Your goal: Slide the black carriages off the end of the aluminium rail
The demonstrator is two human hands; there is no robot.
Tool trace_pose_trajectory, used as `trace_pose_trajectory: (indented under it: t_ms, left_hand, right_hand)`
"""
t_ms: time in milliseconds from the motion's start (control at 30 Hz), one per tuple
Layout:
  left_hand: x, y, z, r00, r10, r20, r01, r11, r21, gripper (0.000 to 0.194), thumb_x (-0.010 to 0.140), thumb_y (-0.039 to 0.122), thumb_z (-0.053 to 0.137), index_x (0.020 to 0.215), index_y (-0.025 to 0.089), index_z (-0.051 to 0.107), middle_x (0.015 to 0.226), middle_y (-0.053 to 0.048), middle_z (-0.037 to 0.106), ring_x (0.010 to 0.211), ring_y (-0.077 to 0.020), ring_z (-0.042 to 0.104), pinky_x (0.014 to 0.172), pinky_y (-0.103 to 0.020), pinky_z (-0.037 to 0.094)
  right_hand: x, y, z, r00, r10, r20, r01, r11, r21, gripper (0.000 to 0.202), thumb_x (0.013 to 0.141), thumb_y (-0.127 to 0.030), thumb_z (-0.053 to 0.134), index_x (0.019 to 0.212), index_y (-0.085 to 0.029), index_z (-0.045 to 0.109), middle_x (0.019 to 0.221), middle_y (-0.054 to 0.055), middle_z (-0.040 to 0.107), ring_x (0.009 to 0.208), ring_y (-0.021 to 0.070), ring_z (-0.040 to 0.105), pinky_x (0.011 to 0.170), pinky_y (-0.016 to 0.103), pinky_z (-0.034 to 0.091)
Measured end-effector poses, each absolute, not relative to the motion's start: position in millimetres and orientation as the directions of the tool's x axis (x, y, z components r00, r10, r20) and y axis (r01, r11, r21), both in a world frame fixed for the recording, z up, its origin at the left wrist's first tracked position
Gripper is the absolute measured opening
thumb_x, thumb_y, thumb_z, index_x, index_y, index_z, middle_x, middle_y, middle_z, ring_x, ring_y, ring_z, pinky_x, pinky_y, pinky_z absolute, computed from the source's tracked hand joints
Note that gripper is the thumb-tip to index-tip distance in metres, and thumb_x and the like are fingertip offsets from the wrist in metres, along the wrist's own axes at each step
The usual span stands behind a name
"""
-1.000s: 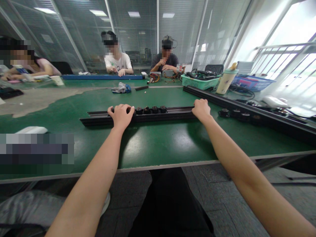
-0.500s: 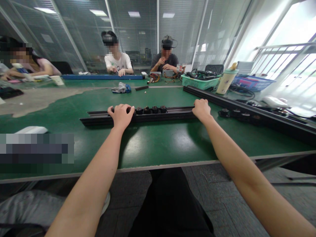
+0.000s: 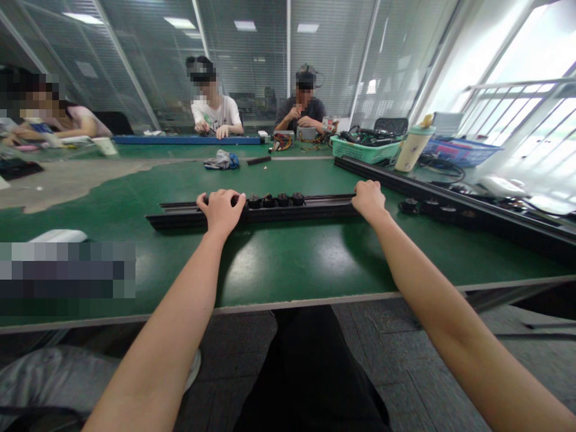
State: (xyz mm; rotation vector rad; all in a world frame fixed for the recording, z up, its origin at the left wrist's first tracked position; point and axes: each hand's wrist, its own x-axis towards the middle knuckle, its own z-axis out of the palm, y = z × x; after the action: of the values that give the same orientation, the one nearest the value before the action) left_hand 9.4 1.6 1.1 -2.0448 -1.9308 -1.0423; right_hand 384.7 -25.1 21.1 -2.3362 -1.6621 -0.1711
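A long black channel-shaped rail [image 3: 270, 213] lies crosswise on the green table. Several short, round black parts [image 3: 282, 199] sit in a row along its middle, standing up from the channel. My left hand [image 3: 221, 210] is closed over the rail left of the visible round parts, thumb to the right. Dark bits show between its fingers, but exactly what lies under the palm is hidden. At the rail's right end, my right hand [image 3: 369, 199] is closed round it with bent fingers, and that end is covered by the hand.
A second black rail [image 3: 432, 195] runs along the right, with round black parts [image 3: 431, 206] beside it. Behind stand a green basket [image 3: 364, 151], a cream bottle [image 3: 413, 150] and a blue basket [image 3: 465, 153]. A crumpled cloth [image 3: 222, 161] lies mid-table. Three people sit across and left.
My hands and the black rail hold almost the same place. Across the table, the white-shirted person's hand has shifted slightly.
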Motion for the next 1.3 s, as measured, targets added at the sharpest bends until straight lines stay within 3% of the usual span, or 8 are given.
trace_pose_trajectory:
  t_ms: [1300]
  left_hand:
    - [9.3, 0.8, 1.2, -0.059, 0.826, 0.560, 0.922, -0.170, 0.348, 0.031, 0.103, 0.044, 0.050, 0.096, 0.026, 0.074, 0.118, -0.011, 0.077, 0.122, -0.0343, 0.061, 0.123, -0.059, 0.023]
  right_hand:
    - [392.6, -21.0, 16.5, 0.411, 0.873, 0.263, 0.906, -0.361, -0.219, 0.043, 0.099, -0.008, 0.047, 0.135, -0.011, 0.069, 0.143, 0.024, 0.058, 0.137, 0.0344, 0.047, 0.103, 0.048, 0.052]
